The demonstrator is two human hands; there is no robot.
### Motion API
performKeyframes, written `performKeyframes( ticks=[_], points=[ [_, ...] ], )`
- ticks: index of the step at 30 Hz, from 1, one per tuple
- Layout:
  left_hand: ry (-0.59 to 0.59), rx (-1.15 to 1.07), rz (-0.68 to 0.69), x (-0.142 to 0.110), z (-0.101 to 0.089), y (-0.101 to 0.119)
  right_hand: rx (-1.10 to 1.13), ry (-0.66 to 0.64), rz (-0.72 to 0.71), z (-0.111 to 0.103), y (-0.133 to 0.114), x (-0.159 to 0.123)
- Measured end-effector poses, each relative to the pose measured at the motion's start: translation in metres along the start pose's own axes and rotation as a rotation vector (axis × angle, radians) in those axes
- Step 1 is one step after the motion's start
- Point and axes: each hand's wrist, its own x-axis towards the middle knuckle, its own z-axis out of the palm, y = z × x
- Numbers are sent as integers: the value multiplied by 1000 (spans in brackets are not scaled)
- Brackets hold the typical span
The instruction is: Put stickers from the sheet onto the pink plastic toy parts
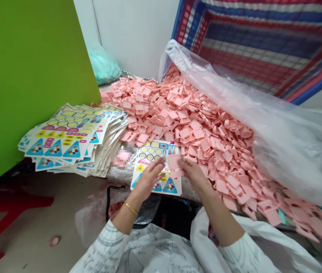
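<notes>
Between thumb and fingers, my right hand [192, 171] grips a flat pink plastic piece [174, 161] with a square face, held above a sticker sheet [175, 186]. To its left, my left hand [151, 176] hovers over the same sheet, fingers apart and nothing visible in them. The sheet bears yellow circles, blue triangles and small pink and yellow labels. Just beyond both hands spreads a big heap of pink plastic pieces [161, 110], many with square faces. A thick stack of matching sticker sheets [72, 132] lies to the left.
Clear plastic sheeting [235, 102] drapes along the heap's right side. A green panel [32, 76] stands at left, with a teal bag [102, 64] behind it. A striped crate [252, 49] leans at back right. A red stool [13, 204] and a dropped pink piece [54, 241] are on the floor.
</notes>
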Motion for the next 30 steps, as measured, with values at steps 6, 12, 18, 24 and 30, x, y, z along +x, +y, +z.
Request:
performKeyframes(
  ticks=[6,12,18,24,30],
  points=[
    [176,-118,61,45,16,-15,-180,-16,-60,27,9,40],
    [235,-108,12,75,11,-17,-1028,233,-201,22,11,103],
    [263,-126,-57,85,2,-30,-1243,210,-183,32,20,111],
    [260,-101,-79,84,1,-26,-1189,208,-216,26,26,111],
    [265,-116,-79,85,1,-27,-1162,216,-235,25,32,111]
  ],
)
